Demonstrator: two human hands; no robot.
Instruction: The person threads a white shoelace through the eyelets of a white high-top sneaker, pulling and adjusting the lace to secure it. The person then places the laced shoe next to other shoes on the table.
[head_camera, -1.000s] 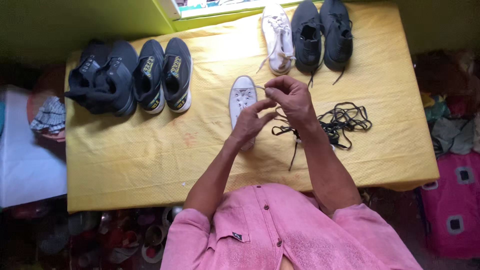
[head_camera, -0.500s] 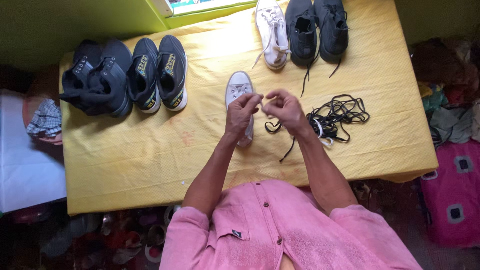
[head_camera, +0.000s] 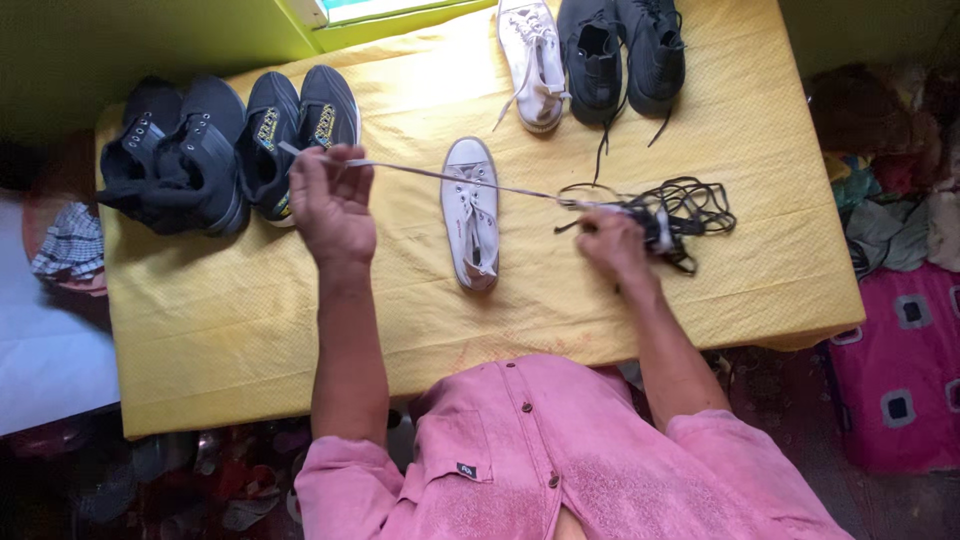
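a white lace (head_camera: 450, 178) pulled taut between pinched left hand (head_camera: 330, 205) and right hand (head_camera: 612, 243) could drag the black laces (head_camera: 690, 208) off the table's (head_camera: 250, 330) right edge.

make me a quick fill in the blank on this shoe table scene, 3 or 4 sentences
1. The left hand and right hand stretch a white lace above a ____ sneaker.
2. The table has a ____ cloth.
3. By the right hand lies a tangle of ____ laces.
4. The person's shirt is ____.

Missing words: white; yellow; black; pink
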